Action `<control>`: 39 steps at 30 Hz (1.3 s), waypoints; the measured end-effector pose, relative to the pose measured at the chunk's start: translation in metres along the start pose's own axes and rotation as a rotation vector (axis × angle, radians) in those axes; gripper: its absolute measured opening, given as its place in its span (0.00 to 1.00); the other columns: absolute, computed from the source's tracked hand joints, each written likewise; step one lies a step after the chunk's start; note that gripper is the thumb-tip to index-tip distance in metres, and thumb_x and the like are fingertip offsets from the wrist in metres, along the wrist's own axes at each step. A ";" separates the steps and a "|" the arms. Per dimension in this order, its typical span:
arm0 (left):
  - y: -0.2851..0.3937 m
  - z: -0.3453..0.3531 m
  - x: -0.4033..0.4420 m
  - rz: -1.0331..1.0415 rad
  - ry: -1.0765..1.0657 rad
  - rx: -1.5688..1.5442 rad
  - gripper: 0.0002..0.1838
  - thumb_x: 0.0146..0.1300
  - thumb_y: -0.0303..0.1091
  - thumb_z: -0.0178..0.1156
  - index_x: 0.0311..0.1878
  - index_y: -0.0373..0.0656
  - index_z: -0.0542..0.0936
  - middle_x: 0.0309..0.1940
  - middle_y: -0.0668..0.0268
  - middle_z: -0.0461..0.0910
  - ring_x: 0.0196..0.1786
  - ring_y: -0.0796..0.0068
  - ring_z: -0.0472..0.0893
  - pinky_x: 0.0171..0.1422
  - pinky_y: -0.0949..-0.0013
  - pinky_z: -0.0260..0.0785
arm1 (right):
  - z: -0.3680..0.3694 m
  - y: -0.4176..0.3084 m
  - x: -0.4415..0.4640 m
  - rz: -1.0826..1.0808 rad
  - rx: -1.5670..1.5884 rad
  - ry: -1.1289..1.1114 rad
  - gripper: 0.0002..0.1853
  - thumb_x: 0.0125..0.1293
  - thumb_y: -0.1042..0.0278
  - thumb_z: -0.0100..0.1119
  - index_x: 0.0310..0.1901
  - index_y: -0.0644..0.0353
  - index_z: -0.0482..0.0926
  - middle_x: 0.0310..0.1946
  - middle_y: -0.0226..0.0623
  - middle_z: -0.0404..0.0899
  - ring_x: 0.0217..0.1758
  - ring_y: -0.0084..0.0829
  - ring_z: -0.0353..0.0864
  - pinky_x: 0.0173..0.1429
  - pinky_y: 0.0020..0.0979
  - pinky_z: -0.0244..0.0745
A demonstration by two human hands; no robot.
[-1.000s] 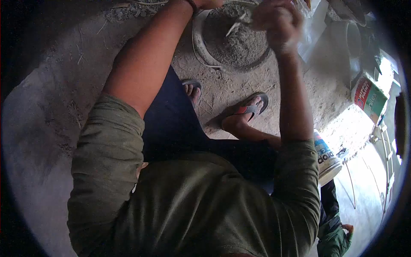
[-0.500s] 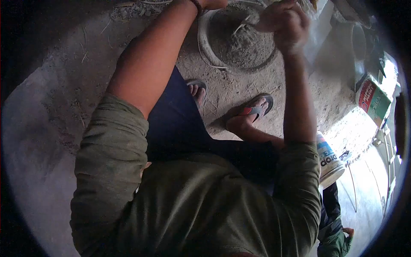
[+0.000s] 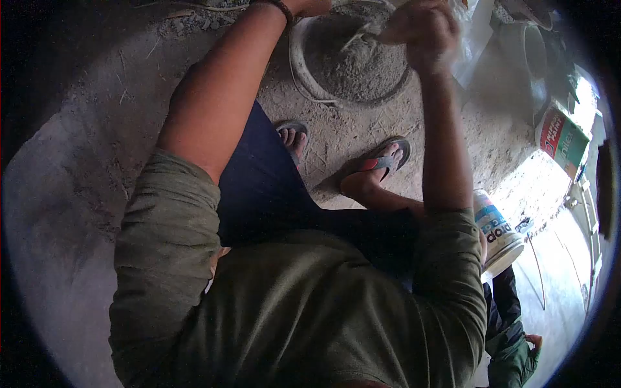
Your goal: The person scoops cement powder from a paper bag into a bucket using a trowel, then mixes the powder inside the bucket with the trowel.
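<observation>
A round bucket [image 3: 299,61] of grey, crumbly mortar mix [image 3: 369,71] stands on the ground beyond my feet. My right hand [image 3: 430,35], blurred by motion, is closed over the right side of the bucket. It grips a trowel [image 3: 359,37] whose metal part reaches into the mix; its blade is mostly hidden. Near the bucket's upper left rim is my left hand [image 3: 314,6], cut off by the top edge of the view. Its fingers do not show, so whether it touches the rim cannot be made out.
My sandalled feet [image 3: 388,158] rest on dusty ground close to the bucket. To the right are a red and green paint bucket [image 3: 563,139], a white labelled bucket [image 3: 497,233] and a pale bucket [image 3: 533,52]. Another person [image 3: 511,349] is at lower right. Gravel [image 3: 187,26] lies upper left.
The whole view has shifted slightly, with the bucket now a little further left and up. My right hand with the trowel has moved slightly over the mix; my left hand stays near the rim.
</observation>
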State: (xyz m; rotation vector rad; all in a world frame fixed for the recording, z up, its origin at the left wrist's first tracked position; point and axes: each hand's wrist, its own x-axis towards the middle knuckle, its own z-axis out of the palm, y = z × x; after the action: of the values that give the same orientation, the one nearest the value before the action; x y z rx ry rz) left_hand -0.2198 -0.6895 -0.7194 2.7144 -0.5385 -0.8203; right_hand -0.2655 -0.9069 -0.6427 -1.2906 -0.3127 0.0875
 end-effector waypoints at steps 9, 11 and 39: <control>0.024 -0.050 -0.038 -0.132 -0.040 -0.215 0.18 0.64 0.41 0.53 0.37 0.33 0.82 0.32 0.54 0.82 0.33 0.60 0.80 0.31 0.57 0.66 | 0.006 -0.007 0.009 -0.406 -0.097 0.177 0.21 0.68 0.51 0.50 0.29 0.65 0.71 0.20 0.41 0.73 0.21 0.30 0.74 0.27 0.28 0.73; 0.021 -0.021 -0.011 0.060 0.094 0.035 0.22 0.65 0.46 0.53 0.36 0.33 0.81 0.32 0.54 0.82 0.33 0.59 0.80 0.32 0.56 0.66 | 0.015 0.020 -0.027 -0.017 0.062 0.310 0.05 0.61 0.72 0.57 0.33 0.65 0.75 0.23 0.39 0.79 0.25 0.28 0.80 0.29 0.29 0.78; 0.011 -0.064 -0.069 -0.307 -0.218 -0.347 0.14 0.64 0.31 0.51 0.24 0.35 0.75 0.16 0.61 0.68 0.18 0.68 0.66 0.23 0.59 0.59 | 0.052 0.059 -0.035 -0.246 -0.672 0.381 0.06 0.61 0.71 0.58 0.31 0.64 0.74 0.25 0.39 0.80 0.26 0.26 0.79 0.34 0.30 0.78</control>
State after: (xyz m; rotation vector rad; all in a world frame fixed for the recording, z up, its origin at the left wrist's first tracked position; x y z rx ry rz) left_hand -0.2395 -0.6620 -0.6305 2.4283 -0.0071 -1.1735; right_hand -0.3068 -0.8503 -0.6930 -1.8804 -0.1704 -0.5078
